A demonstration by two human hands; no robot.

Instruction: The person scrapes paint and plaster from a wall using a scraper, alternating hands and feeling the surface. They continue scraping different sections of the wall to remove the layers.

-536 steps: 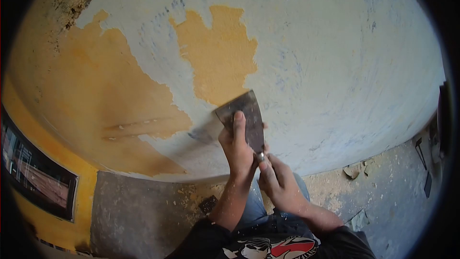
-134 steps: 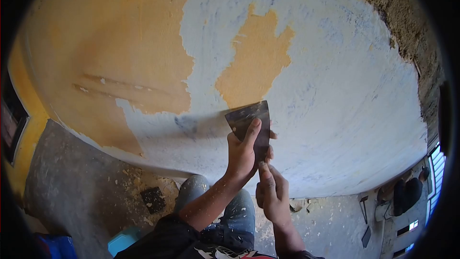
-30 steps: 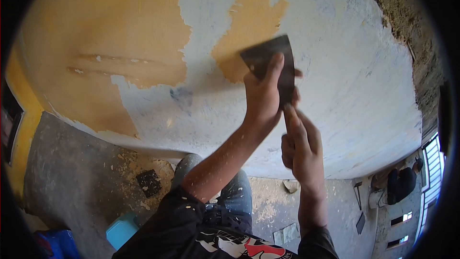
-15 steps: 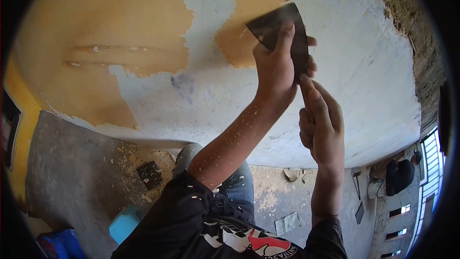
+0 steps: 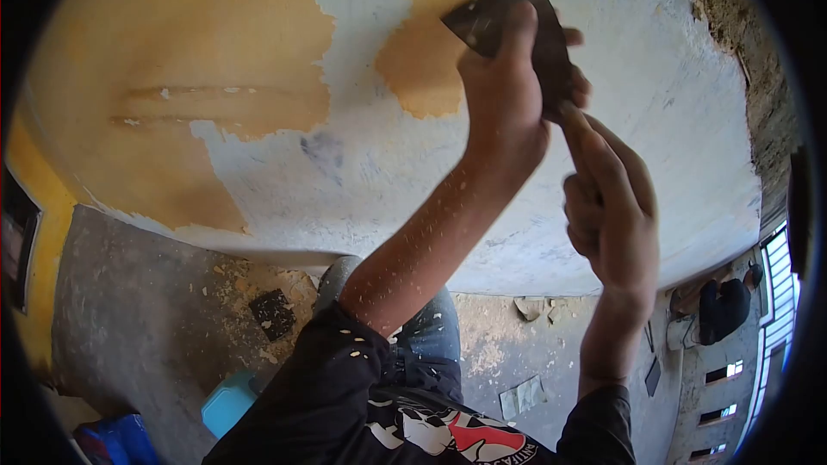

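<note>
We hold a broad scraper (image 5: pixel 550 56) in both hands, up in front of the pale wall (image 5: pixel 551 198); our left hand (image 5: pixel 504 108) has its grip clamped on the blade, thumb flat on the near face, fingers wrapped behind and showing past the far edge; our right hand (image 5: pixel 616 207) has its grip closed round the handle, forefinger laid along it towards the blade. The wide edge lies over the yellow patch (image 5: pixel 422 69); we cannot tell whether it touches the wall.

As we judge it, the work is well along but unfinished; much of the wall shows whitish with bluish smudges, while the yellow patch and the larger yellow area (image 5: pixel 258 26) to its left both keep ragged borders; two brownish streaks cross that larger area, with small pale chips out of them. At the far right the surface is rough and brown (image 5: pixel 724 21).

Flecks dot our left forearm (image 5: pixel 431 232) and sleeve; yellowish flakes (image 5: pixel 237 301) litter the floor (image 5: pixel 138 293) beside a dark square piece (image 5: pixel 272 314); a teal container (image 5: pixel 226 405) sits near our left side, a crumpled sheet (image 5: pixel 522 396) lies to the right, and another person (image 5: pixel 724 310) is low down by the barred window (image 5: pixel 778 271).
</note>
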